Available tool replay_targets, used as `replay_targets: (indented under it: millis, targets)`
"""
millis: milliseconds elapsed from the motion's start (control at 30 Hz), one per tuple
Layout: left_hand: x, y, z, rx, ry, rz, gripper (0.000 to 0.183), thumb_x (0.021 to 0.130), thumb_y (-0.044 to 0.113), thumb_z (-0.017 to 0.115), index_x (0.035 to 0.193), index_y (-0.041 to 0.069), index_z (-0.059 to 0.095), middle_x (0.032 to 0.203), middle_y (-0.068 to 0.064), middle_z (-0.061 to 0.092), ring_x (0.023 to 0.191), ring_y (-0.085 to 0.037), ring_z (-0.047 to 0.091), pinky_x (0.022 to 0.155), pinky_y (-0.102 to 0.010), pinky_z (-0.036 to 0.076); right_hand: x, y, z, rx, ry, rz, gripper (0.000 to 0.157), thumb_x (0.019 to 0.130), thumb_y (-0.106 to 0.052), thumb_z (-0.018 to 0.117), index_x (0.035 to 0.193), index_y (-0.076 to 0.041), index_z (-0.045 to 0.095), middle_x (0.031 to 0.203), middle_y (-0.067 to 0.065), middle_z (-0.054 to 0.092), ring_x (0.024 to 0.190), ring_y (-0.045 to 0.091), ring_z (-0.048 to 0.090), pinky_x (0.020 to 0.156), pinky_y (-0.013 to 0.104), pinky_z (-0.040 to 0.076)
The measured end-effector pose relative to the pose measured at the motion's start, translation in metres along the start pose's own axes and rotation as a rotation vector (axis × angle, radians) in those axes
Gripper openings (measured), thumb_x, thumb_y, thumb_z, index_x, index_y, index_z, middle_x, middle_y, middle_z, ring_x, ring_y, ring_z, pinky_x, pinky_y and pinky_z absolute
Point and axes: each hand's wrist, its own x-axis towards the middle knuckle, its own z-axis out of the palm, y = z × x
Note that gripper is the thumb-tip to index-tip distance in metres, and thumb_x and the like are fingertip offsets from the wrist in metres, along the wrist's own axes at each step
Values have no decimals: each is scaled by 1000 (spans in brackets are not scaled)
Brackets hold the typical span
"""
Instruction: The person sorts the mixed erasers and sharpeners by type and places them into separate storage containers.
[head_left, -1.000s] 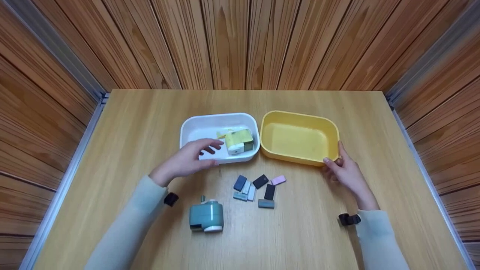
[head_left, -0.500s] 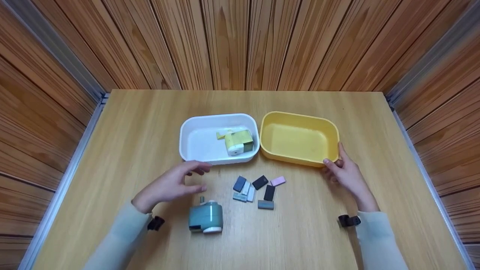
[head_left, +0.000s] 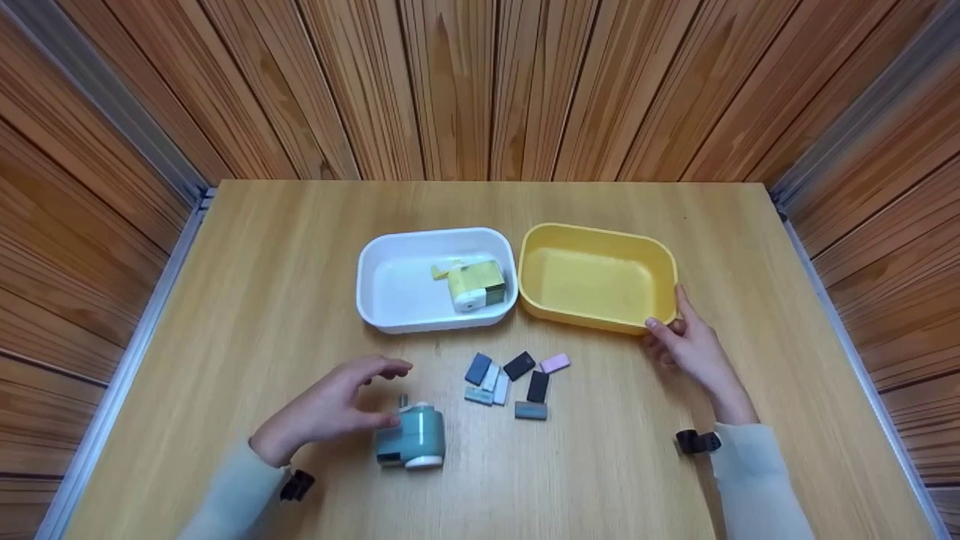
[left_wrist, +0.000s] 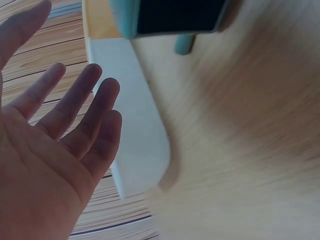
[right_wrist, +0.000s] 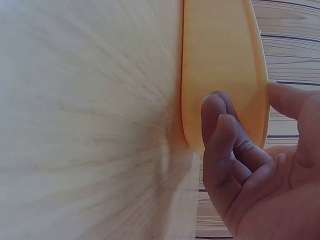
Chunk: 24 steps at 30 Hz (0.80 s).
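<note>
My left hand hovers beside a teal crank pencil sharpener, thumb overlapping its top left corner in the head view. Its fingers are spread and relaxed, with nothing in the palm, as the left wrist view also shows. That view catches the dark underside of the sharpener at the top. At the front right corner of a yellow plastic bin, my right hand holds on, thumb at the rim and fingers curled against the wall.
Left of the yellow bin stands a white bin with a yellow pencil sharpener lying in it. Several small erasers, including a pink one and a black one, lie in front of the bins. Wood-panelled walls surround the table.
My left hand has drawn back from over the white bin, down and left to the teal pencil sharpener. The right hand keeps its hold on the yellow bin.
</note>
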Motion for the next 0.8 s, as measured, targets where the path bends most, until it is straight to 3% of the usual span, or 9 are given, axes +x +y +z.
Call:
replay_targets:
  millis: [233, 600, 800]
  targets:
    - [-5, -11, 13, -28, -17, -32, 68, 82, 30, 84, 142, 19, 54, 140, -3, 54, 131, -29, 47, 110, -59, 33, 1, 0, 0, 5, -2, -1, 91, 99, -43, 59, 160, -24, -6, 104, 22, 67, 76, 25, 66, 63, 33, 57]
    - [-9, -24, 26, -78, -38, -65, 74, 78, 34, 86, 142, 18, 53, 138, -1, 56, 129, -27, 48, 111, -61, 31, 0, 1, 0, -2, 1, -13, 91, 99, -44, 59, 160, -25, -6, 102, 21, 68, 76, 24, 67, 62, 32, 57]
    - [-11, -27, 29, -95, -91, -56, 78, 76, 32, 88, 143, 18, 52, 138, 3, 55, 127, -26, 50, 110, -61, 32, 2, 2, 1, -7, 13, -17, 93, 99, -42, 60, 160, -20, -6, 98, 19, 67, 74, 22, 66, 59, 31, 56]
